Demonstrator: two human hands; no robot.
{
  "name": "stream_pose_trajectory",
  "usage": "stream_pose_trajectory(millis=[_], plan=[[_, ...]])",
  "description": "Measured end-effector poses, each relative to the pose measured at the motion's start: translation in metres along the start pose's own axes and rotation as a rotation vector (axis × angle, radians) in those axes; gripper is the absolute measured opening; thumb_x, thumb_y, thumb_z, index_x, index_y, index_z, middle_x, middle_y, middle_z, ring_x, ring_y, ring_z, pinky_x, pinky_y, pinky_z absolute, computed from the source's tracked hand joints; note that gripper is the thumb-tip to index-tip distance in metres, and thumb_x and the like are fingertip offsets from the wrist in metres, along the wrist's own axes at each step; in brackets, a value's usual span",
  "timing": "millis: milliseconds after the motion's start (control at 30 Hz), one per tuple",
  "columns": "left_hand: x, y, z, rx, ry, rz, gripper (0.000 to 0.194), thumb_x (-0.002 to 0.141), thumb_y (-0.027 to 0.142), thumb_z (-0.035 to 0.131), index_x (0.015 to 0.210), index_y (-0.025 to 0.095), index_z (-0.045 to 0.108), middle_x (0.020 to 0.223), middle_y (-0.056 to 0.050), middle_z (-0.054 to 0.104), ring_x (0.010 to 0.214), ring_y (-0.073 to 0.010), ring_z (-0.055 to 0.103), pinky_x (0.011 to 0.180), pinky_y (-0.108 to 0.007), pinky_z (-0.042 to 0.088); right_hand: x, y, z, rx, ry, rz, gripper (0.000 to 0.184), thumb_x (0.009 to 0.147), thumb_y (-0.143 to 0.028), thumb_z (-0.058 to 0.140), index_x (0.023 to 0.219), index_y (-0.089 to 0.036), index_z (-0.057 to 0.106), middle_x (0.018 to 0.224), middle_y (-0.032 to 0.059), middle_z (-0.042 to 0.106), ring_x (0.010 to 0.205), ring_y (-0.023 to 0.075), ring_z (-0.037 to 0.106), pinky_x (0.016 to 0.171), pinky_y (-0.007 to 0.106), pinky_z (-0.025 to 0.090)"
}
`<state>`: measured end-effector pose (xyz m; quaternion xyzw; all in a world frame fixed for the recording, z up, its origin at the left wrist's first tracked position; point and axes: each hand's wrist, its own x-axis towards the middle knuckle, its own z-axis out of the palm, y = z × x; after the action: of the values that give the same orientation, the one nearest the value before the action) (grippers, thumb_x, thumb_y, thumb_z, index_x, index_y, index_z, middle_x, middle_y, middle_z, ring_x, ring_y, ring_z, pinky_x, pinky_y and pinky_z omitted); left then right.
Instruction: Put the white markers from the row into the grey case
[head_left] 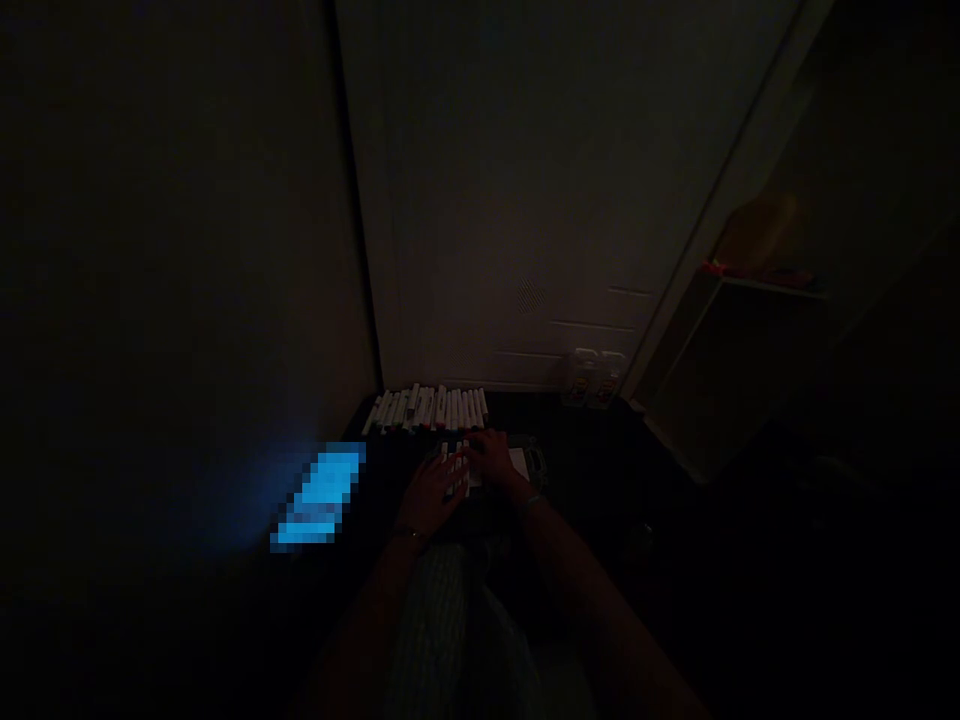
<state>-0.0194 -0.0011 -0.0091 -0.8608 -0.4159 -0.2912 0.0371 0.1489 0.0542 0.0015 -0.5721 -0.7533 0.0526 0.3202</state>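
In the dim light, a few white markers [457, 455] lie side by side between my hands, low in the middle of the head view. My left hand [431, 497] reaches over them from the left with its fingers stretched apart, touching the markers. My right hand [491, 460] comes from the right, its fingers bent and pinching at the top end of one marker. Under the right wrist is a clear plastic case [537, 462], with a pale sheet [519, 462] partly covered by my hand. Darkness hides the exact finger contacts.
A row of several white markers [454, 408] lies behind my hands on the dark table [600, 470]. Two clear bottles [592, 380] stand at the back right by the wall. To the left glows a pixelated blue screen [322, 495]. A box-like shelf [750, 350] is at right.
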Motion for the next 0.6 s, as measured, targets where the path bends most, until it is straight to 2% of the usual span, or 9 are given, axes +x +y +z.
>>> stream_pose_trajectory(millis=[400, 600], plan=[[-0.0005, -0.0013, 0.0023, -0.005, 0.018, -0.014, 0.039, 0.083, 0.038, 0.041, 0.121, 0.03, 0.049, 0.13, -0.002, 0.046, 0.123, -0.0229, 0.036, 0.101, -0.046, 0.027, -0.0017, -0.0011, -0.0011, 0.006, 0.006, 0.009, 0.027, 0.081, -0.036, 0.055, 0.106, -0.024, 0.06, 0.103, 0.0038, 0.058, 0.099, 0.0164, 0.046, 0.088, 0.03, 0.026], [-0.001, -0.0032, 0.0049, -0.032, 0.016, -0.018, 0.041, 0.082, 0.039, 0.043, 0.121, 0.029, 0.049, 0.13, -0.003, 0.047, 0.123, -0.0232, 0.036, 0.102, -0.047, 0.026, -0.0018, -0.0009, -0.0009, 0.037, 0.013, -0.02, 0.023, 0.086, -0.029, 0.047, 0.105, -0.024, 0.06, 0.102, 0.0025, 0.059, 0.097, 0.0151, 0.047, 0.088, 0.03, 0.026]])
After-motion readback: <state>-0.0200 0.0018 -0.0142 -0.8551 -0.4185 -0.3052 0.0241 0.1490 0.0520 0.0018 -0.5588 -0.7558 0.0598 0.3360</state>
